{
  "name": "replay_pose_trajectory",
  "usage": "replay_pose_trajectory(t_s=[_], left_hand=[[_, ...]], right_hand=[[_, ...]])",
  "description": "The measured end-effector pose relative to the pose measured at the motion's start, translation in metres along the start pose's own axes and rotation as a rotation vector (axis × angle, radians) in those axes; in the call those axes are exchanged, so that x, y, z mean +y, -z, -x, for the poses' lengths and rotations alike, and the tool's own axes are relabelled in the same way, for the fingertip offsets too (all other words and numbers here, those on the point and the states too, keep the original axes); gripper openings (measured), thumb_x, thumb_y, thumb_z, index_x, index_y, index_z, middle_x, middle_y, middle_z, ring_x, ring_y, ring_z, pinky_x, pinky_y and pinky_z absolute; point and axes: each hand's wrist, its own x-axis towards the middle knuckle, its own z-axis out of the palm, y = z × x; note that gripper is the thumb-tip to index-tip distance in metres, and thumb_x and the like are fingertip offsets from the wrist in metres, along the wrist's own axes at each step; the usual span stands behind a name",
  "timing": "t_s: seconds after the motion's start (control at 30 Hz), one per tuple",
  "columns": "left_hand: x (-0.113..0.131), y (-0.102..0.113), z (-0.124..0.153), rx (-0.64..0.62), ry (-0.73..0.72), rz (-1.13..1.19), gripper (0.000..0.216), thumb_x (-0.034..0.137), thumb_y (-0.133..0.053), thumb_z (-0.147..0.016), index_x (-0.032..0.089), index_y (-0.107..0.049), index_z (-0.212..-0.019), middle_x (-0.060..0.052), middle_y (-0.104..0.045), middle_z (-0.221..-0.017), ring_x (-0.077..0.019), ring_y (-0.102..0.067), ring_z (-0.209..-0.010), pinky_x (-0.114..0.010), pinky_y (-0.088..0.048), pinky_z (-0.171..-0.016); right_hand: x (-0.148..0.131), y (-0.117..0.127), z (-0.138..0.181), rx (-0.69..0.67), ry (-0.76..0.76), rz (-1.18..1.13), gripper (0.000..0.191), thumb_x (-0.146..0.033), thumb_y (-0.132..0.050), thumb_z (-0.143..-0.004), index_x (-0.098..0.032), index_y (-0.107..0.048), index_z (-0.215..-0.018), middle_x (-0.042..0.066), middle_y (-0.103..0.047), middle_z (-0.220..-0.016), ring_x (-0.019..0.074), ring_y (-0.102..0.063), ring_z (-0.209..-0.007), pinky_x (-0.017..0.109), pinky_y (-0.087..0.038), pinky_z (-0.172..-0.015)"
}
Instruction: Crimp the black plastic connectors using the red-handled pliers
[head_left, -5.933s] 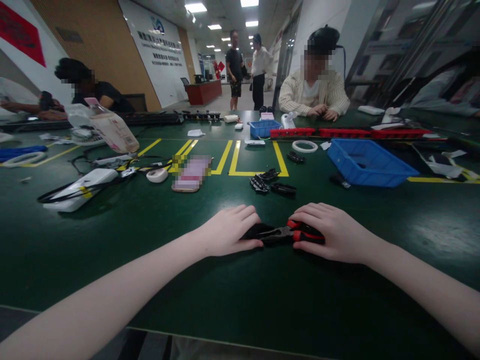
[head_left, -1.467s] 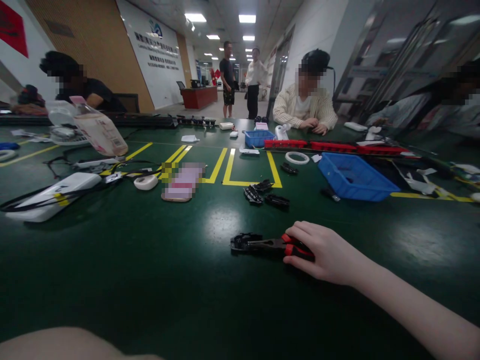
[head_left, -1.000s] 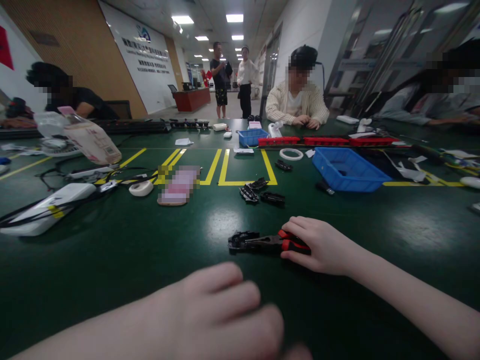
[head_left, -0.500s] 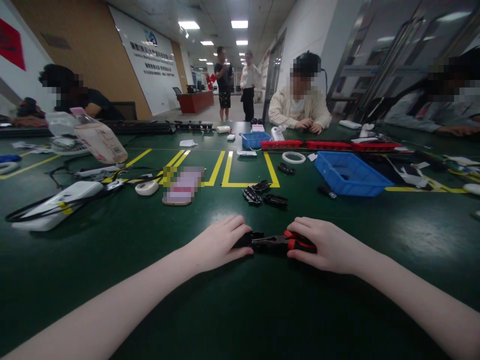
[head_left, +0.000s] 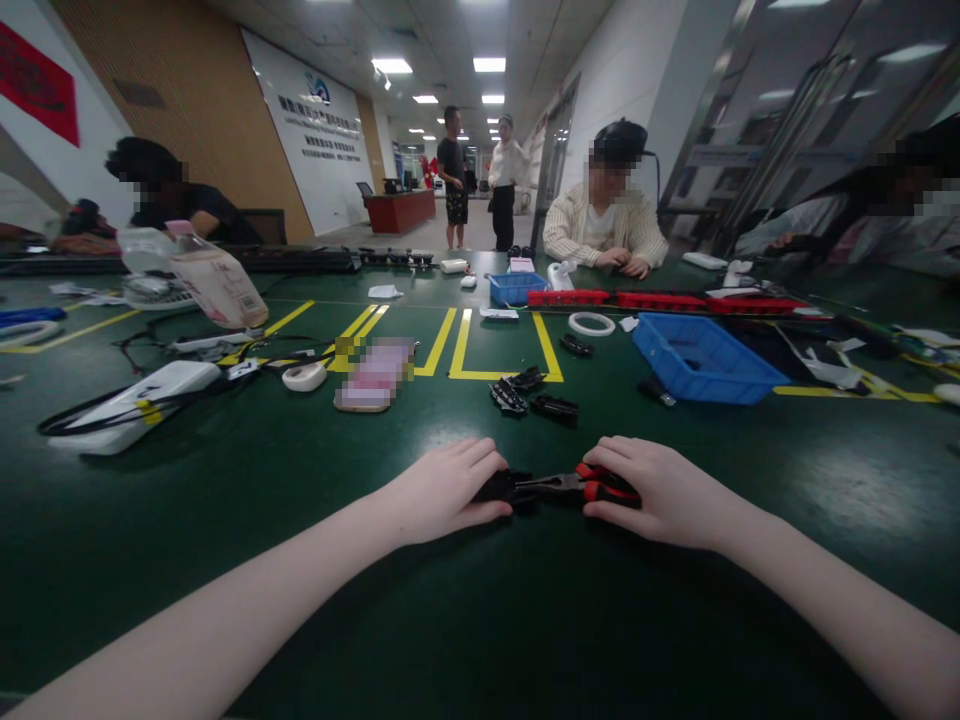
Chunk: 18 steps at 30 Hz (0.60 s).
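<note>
My right hand (head_left: 651, 490) is closed around the red and black handles of a pair of long-nose pliers (head_left: 556, 484). Their jaws point left and meet a small black part (head_left: 498, 487). My left hand (head_left: 454, 492) grips that part between thumb and fingers, which hide much of it. Whether the jaws are clamped on the part is too dark to tell. Beyond my hands, several similar black parts lie on the green table: a ridged piece (head_left: 508, 396), another piece (head_left: 555, 408) beside it, and one farther back (head_left: 576, 345).
A blue tray (head_left: 705, 385) stands at the right, near a white tape ring (head_left: 591, 323). To the left lie a phone (head_left: 375, 376), a tape roll (head_left: 304, 376), a white box with cables (head_left: 142, 405) and a tilted bottle (head_left: 219, 280). A person (head_left: 606, 215) sits opposite.
The whole view has shifted slightly, so things appear a little farther right and lower. Both hands keep their hold on the pliers and the black part.
</note>
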Motion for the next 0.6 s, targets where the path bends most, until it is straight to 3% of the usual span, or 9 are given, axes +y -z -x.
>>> replay_pose_trajectory(t_s=[0.3,0.6], left_hand=[[0.0002,0.0000,-0.0001,-0.014,0.033,0.014,0.028,0.042,-0.057,-0.090,0.019,-0.053,-0.105,-0.002,-0.062,-0.098,-0.0193,-0.061,-0.087,-0.031,-0.045,-0.073],[-0.0005,-0.0015,0.0007,0.003,0.013,-0.003,0.028,0.041,-0.058,-0.090,0.019,-0.052,-0.106,-0.002,-0.062,-0.101,-0.0191,-0.061,-0.087,-0.031,-0.044,-0.073]], right_hand=[[-0.0025,0.0031,0.0037,0.083,-0.033,-0.096,0.042,-0.053,-0.054,-0.084,-0.021,-0.058,-0.110,0.010,-0.061,-0.110,0.0246,-0.058,-0.096,0.042,-0.049,-0.080],[-0.0072,-0.0015,0.0019,0.062,0.012,-0.060,0.040,-0.051,-0.055,-0.084,-0.021,-0.059,-0.110,0.011,-0.062,-0.107,0.0249,-0.059,-0.093,0.042,-0.049,-0.078]])
